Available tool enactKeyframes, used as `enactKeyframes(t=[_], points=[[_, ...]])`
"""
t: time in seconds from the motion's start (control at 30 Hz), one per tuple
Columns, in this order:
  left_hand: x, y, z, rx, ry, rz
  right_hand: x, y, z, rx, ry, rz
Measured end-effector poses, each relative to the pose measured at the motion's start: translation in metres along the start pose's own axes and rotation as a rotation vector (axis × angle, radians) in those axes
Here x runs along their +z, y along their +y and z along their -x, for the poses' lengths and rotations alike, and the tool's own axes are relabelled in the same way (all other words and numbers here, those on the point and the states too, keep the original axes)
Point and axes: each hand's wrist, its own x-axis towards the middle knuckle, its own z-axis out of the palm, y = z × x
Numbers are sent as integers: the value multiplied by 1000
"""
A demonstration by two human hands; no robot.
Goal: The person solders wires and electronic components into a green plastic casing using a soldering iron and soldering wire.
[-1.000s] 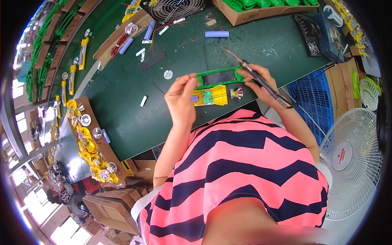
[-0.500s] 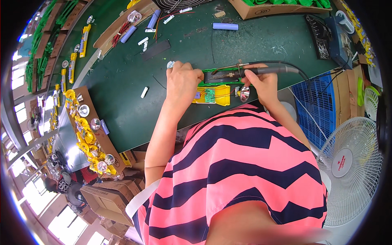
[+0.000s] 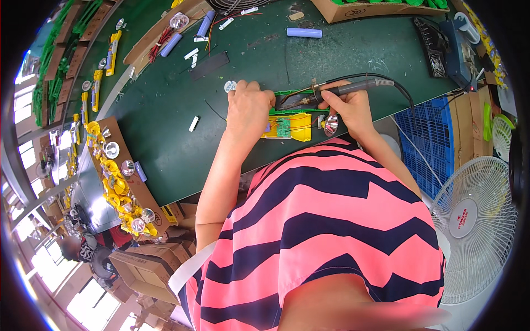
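My right hand [image 3: 353, 110] is closed around a black soldering iron [image 3: 345, 89], its metal tip angled left and down into a green plastic housing [image 3: 287, 92]. Curled over the left end of that housing is my left hand [image 3: 248, 110], its palm side hidden. Just below lies a yellow flashlight housing [image 3: 301, 128] with a small green circuit board [image 3: 284, 128] and thin wires inside. A shiny reflector [image 3: 331, 125] sits at its right end, under my right hand. By my left fingertips is a round white disc [image 3: 230, 86].
Blue cylindrical cells [image 3: 304, 33] and white strips [image 3: 194, 123] lie about the green table. A box of yellow housings and reflectors [image 3: 112, 149] stands at left, a carton of green parts [image 3: 381, 8] at the back. At right are a blue soldering station [image 3: 459, 60] and a fan [image 3: 469, 220].
The soldering iron has shifted a little left along the green housing, with my right hand following. My left hand stays nearly in place.
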Motion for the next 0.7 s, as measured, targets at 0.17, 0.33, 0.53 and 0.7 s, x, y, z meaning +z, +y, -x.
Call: enactKeyframes(t=[0.17, 0.33, 0.53, 0.7], points=[[1, -1, -1, 12, -5, -4, -2, -1, 0, 12, -24, 16], [0, 1, -2, -5, -8, -5, -7, -1, 4, -15, -18, -68], [1, -1, -2, 8, 11, -12, -19, -2, 26, -395, 114, 76], [1, 0, -2, 8, 20, -40, -24, -15, 40, -446, 178, 423]])
